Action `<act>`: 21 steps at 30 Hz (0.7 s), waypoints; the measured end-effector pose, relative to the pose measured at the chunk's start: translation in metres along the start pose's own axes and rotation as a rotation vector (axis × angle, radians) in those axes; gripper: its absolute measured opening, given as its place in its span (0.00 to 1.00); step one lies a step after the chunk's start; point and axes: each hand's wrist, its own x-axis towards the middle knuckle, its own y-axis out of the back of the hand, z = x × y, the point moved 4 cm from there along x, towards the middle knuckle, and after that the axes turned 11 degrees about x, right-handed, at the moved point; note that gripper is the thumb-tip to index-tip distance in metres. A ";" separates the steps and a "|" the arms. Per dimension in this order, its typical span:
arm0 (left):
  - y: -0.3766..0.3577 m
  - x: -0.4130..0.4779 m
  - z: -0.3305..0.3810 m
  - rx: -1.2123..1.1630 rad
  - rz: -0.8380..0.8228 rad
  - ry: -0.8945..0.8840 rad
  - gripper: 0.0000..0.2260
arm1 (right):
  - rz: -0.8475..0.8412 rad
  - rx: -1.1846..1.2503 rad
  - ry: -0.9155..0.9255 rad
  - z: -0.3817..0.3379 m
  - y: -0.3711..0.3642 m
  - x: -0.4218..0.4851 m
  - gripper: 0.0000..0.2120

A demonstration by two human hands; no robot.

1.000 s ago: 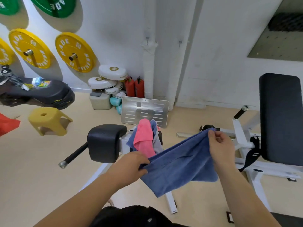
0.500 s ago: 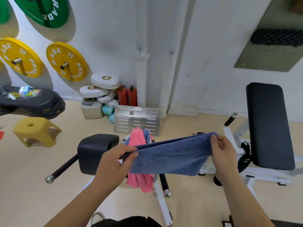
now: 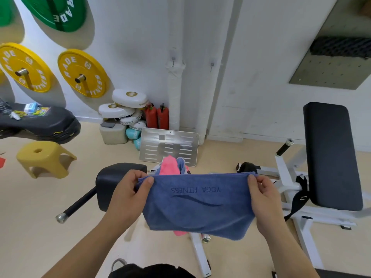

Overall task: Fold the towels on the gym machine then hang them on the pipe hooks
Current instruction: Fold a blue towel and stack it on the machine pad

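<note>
I hold a blue towel [image 3: 197,205] stretched flat in front of me, doubled over, with mirrored lettering facing me. My left hand [image 3: 128,191] pinches its top left corner. My right hand [image 3: 263,194] pinches its top right corner. Behind the towel, a pink towel [image 3: 168,166] and a bluish-grey towel [image 3: 181,163] hang over the white gym machine [image 3: 198,251], mostly hidden. On the wall, two small hooks stick out: one hook [image 3: 173,59] on the wrapped white pipe [image 3: 174,97], the other hook [image 3: 211,64] to its right.
The machine's black pad [image 3: 112,177] and bar stand just left of my left hand. A black bench pad [image 3: 331,155] on a white frame is at the right. A yellow stool [image 3: 43,157], weight plates, white pads, red extinguishers [image 3: 156,117] and a metal plate [image 3: 169,148] line the wall.
The towel went from slanted and bunched to level and stretched wide between my hands. Both hands rose and moved apart, and the view tilted upward toward the wall.
</note>
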 end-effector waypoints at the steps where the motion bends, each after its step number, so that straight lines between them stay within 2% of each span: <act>1: 0.000 0.001 -0.004 -0.023 0.001 0.038 0.05 | -0.018 0.007 -0.022 0.004 -0.005 -0.001 0.10; 6: 0.007 0.006 -0.030 -0.100 -0.035 0.342 0.13 | -0.018 0.076 -0.113 0.017 -0.029 -0.008 0.10; 8: 0.008 0.001 -0.030 -0.187 -0.045 0.402 0.15 | -0.052 0.097 -0.132 0.014 -0.046 -0.016 0.08; 12: -0.003 -0.015 -0.011 -0.188 -0.069 0.320 0.14 | -0.270 0.098 -0.159 0.005 -0.096 -0.049 0.04; 15: -0.020 -0.028 0.002 -0.244 -0.109 0.260 0.09 | -0.407 0.013 -0.086 0.000 -0.128 -0.076 0.05; 18: -0.023 -0.039 0.007 -0.316 -0.113 0.229 0.05 | -0.465 0.010 -0.027 -0.003 -0.144 -0.092 0.07; 21: -0.018 -0.042 -0.003 -0.440 -0.140 0.300 0.10 | -0.502 -0.039 0.000 -0.005 -0.149 -0.093 0.04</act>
